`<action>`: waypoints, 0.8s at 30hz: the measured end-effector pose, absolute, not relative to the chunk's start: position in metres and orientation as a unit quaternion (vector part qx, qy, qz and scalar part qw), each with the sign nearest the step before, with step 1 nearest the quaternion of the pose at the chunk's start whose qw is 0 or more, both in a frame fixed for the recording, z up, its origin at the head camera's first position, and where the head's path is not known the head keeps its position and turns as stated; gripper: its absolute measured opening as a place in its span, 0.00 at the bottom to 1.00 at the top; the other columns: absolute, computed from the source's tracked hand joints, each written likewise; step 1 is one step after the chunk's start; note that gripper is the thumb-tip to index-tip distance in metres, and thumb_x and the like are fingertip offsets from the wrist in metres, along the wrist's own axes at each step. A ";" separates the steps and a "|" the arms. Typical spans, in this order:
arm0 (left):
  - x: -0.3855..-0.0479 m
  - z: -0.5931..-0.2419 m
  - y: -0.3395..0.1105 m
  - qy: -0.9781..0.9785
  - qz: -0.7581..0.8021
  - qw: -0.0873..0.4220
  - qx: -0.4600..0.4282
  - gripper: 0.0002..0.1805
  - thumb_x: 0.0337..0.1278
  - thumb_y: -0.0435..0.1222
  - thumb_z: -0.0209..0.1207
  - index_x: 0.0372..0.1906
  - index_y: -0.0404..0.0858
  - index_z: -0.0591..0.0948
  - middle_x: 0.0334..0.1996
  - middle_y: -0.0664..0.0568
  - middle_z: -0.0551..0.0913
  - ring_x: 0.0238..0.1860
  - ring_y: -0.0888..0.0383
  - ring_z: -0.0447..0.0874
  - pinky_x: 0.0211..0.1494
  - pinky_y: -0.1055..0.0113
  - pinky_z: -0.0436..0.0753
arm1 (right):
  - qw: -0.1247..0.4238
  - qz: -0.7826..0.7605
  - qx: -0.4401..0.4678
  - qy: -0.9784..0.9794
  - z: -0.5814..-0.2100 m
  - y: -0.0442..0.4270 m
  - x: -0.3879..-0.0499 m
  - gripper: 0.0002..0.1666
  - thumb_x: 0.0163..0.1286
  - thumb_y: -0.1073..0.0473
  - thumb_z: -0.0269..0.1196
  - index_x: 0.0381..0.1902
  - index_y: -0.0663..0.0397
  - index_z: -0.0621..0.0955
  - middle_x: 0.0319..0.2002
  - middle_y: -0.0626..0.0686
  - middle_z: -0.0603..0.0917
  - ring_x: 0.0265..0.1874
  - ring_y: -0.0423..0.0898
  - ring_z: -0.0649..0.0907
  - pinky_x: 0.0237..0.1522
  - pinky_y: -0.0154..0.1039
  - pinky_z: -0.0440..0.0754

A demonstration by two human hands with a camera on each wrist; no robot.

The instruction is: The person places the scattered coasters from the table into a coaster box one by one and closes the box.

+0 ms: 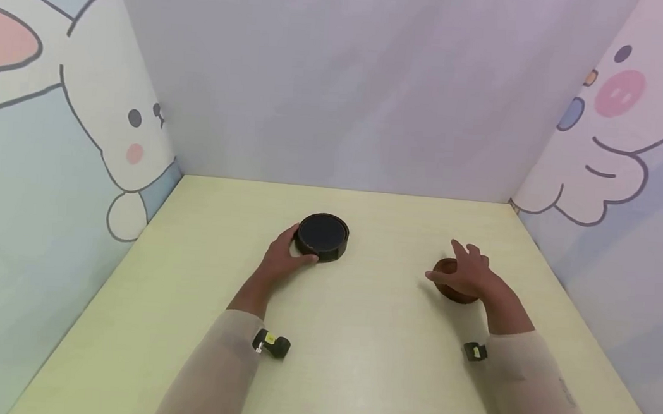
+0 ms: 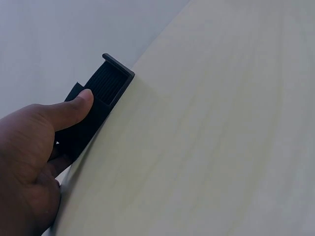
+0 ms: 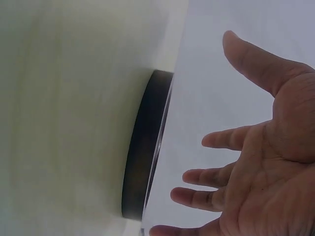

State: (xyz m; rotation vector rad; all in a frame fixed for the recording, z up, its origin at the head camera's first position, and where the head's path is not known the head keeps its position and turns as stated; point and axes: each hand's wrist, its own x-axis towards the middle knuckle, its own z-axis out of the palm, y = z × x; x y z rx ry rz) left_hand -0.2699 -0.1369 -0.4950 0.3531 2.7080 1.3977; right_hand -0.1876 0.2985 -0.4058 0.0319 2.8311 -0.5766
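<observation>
A round, black, low case (image 1: pixel 323 233) with a flat top and raised rim lies on the table, left of the middle. My left hand (image 1: pixel 280 258) grips its left side, thumb at the front edge and fingers round the far side. In the left wrist view, the thumb of the left hand (image 2: pixel 42 147) presses the case's dark side (image 2: pixel 91 115), next to a ribbed recess. Over at the right, a small round brown dish-like piece (image 1: pixel 453 294) sits partly hidden under my right hand (image 1: pixel 469 272). The right wrist view shows this right hand (image 3: pixel 275 152) with fingers spread, apart from the piece's dark side (image 3: pixel 145 152).
The pale wooden table (image 1: pixel 346 347) runs back to a plain grey-lilac wall (image 1: pixel 338 93). Cartoon-printed panels stand along the left side (image 1: pixel 84 154) and the right side (image 1: pixel 625 161). A small black device is strapped at each wrist.
</observation>
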 end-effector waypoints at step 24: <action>-0.268 -0.495 -0.135 0.880 0.458 0.033 0.119 0.58 0.63 0.49 0.77 0.88 0.34 0.58 0.86 0.37 0.62 0.88 0.38 0.57 0.92 0.41 0.58 | 0.135 -0.212 -0.042 0.967 -0.421 0.326 -0.176 0.69 0.61 0.46 0.82 0.82 0.78 0.56 0.77 0.85 0.60 0.72 0.87 0.61 0.68 0.82 0.73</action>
